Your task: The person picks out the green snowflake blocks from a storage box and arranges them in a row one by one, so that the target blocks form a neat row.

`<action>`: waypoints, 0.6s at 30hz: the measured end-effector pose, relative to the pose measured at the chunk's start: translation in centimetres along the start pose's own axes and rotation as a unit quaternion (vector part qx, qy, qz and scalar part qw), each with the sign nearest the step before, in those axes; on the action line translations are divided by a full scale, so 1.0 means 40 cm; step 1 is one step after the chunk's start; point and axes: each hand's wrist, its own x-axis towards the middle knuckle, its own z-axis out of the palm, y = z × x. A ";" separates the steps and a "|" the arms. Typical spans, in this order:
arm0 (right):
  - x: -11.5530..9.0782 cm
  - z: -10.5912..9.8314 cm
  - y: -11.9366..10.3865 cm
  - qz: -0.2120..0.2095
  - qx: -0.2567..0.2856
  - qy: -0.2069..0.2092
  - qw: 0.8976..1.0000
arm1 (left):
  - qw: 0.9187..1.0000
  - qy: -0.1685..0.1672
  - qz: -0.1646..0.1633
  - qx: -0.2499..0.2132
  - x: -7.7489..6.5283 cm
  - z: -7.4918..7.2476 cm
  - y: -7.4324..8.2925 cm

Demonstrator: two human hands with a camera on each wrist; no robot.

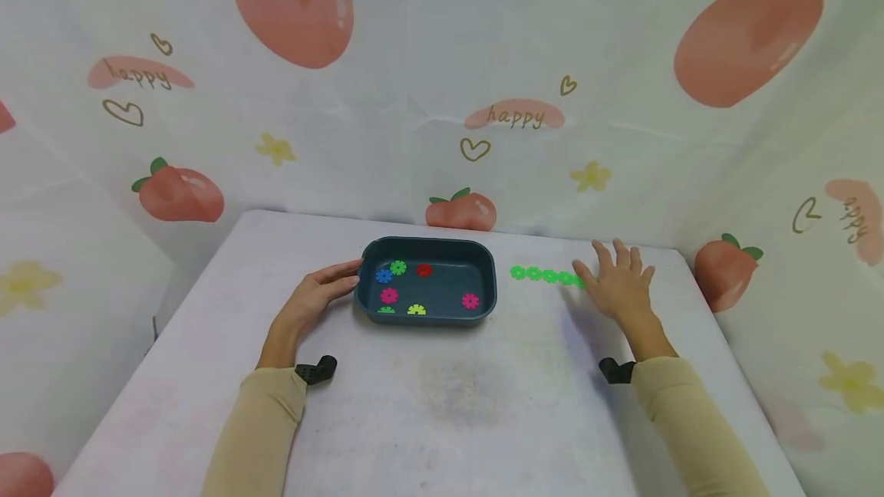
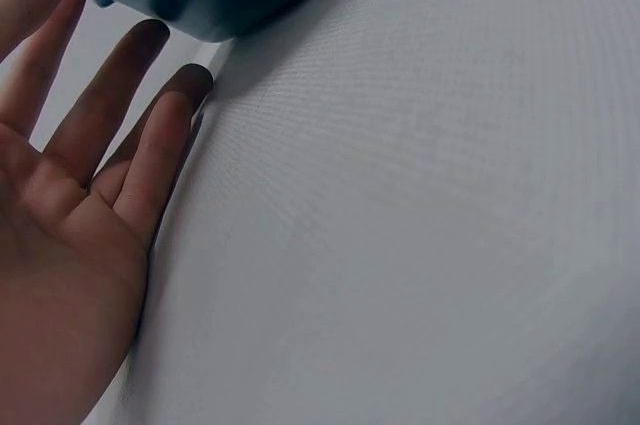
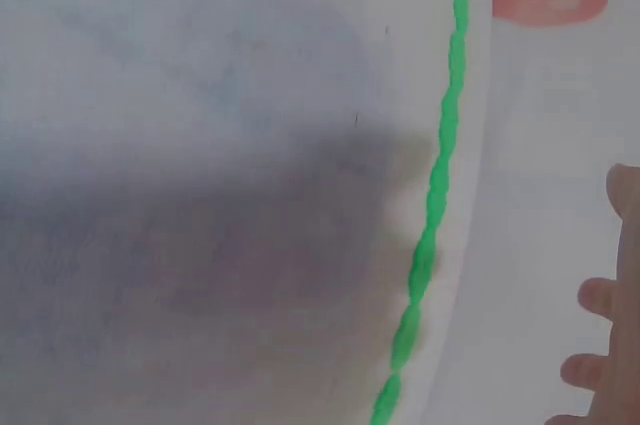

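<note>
Toward the back of the table is a dark teal rectangular tray [image 1: 442,291]. Scattered inside it are small notched flower-shaped discs, among them a blue disc [image 1: 384,276], a red disc [image 1: 424,271] and a yellow disc [image 1: 417,310]. My left hand [image 1: 304,309] touches the tray's left end with its fingers extended; the left wrist view shows the fingertips right at the tray's side. To the right of the tray, green discs [image 1: 550,276] lie in a joined row. Above the row's right end my right hand [image 1: 621,290] spreads its fingers, holding nothing, and hides that end.
The white tabletop [image 1: 456,436] runs toward me, with a greyish smudge in front of the tray. A white cloth [image 1: 387,175] printed with peaches and flowers hangs behind and around the table. Black wrist devices [image 1: 318,370] sit at both sleeve cuffs.
</note>
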 end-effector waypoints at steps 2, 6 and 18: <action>0.000 0.002 -0.012 -0.005 -0.002 -0.003 1.000 | 1.000 0.002 -0.002 0.000 0.001 0.001 0.000; 0.000 0.005 -0.033 -0.013 -0.014 -0.010 1.000 | 1.000 0.004 -0.004 -0.001 0.000 0.002 -0.001; 0.017 0.043 -0.109 -0.046 -0.036 -0.009 0.998 | 1.000 -0.006 -0.010 -0.003 -0.002 0.000 0.000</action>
